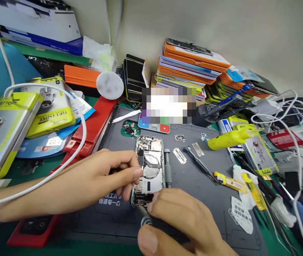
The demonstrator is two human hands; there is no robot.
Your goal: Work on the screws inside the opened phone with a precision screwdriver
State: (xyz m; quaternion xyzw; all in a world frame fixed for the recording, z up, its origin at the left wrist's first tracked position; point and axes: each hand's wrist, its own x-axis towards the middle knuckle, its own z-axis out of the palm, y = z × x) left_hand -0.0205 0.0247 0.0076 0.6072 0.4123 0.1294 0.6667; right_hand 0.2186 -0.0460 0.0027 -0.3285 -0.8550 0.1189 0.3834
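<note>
Phone [151, 167], opened so its inner parts show, lies on a grey mat [194, 185] in front of the person, between both hands. The left hand [114, 170] is at its left edge, thumb and fingers drawn close together; whether that grip pinches anything, I cannot tell. The right hand [186, 220] is over the near right corner, fingers curled and thumb set apart from them; its grip is partly hidden, so I cannot tell whether it holds the grey rod [141, 212] that shows by the phone's near end. A grey roller [168, 167] sits just beside the phone's right edge.

Further right on the mat lie a blade [180, 155] and a dark screwdriver [201, 161]. A yellow bottle [228, 138] lies at the mat's right side, with a yellow cutter [228, 181] nearer the person. Beyond the phone's far end, to the left, are a green circuit piece [130, 129] and a white stick [126, 116]. Yellow battery boxes [10, 135] lie at far left, and a white cable [84, 131] loops over the left forearm. Orange boxes [194, 58] are stacked near the wall [242, 28].
</note>
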